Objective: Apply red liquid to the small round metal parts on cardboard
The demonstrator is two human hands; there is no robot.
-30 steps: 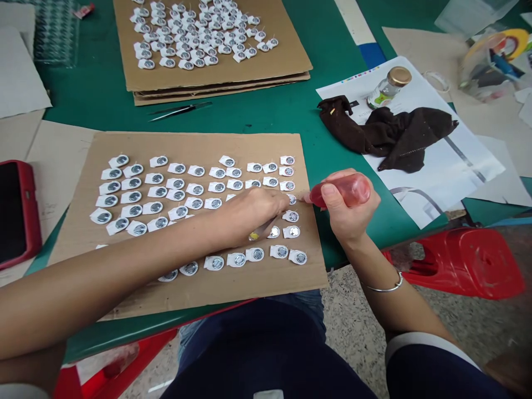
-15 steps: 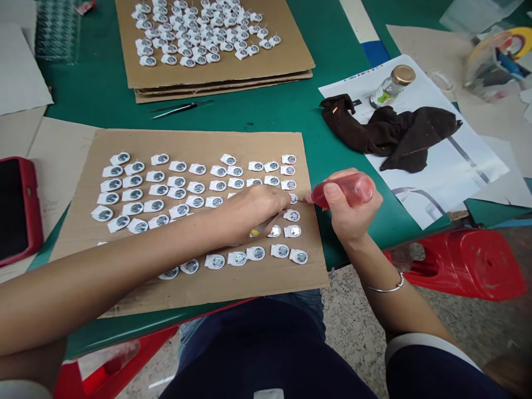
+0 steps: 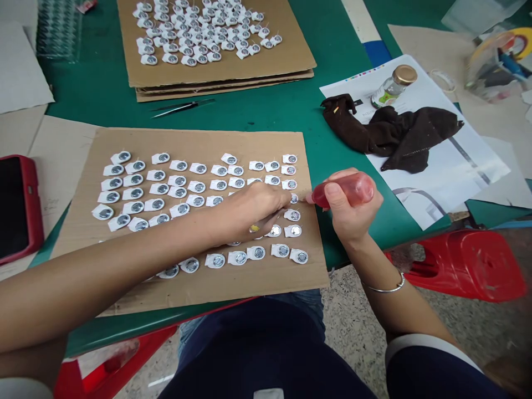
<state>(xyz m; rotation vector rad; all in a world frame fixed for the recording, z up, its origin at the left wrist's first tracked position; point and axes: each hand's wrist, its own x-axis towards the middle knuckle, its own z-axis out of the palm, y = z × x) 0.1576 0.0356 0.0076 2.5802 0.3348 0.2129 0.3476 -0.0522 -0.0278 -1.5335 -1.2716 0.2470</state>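
Rows of small white tabs with round silver discs lie on a cardboard sheet (image 3: 257, 280). My left hand (image 3: 260, 208) reaches over the sheet, fingers pinched at a small round piece (image 3: 293, 198) near its right edge. A slim object with a yellow mark (image 3: 254, 228) shows under that palm; what it is I cannot make out. My right hand (image 3: 353, 216) is wrapped round a reddish squeeze bottle (image 3: 351, 188), held sideways just past the sheet's right edge. Its narrow tip points left at the same small piece.
Stacked cardboard (image 3: 224, 72) with more pieces lies at the back, tweezers (image 3: 183, 107) in front of it. A dark cloth (image 3: 403, 133) and glass jar (image 3: 394, 86) rest on paper at right. A red-cased phone (image 3: 19, 208) is at left, a red stool (image 3: 474, 266) lower right.
The whole view has shifted very slightly. Both hands keep their places over the sheet, and the bottle is still held the same way.
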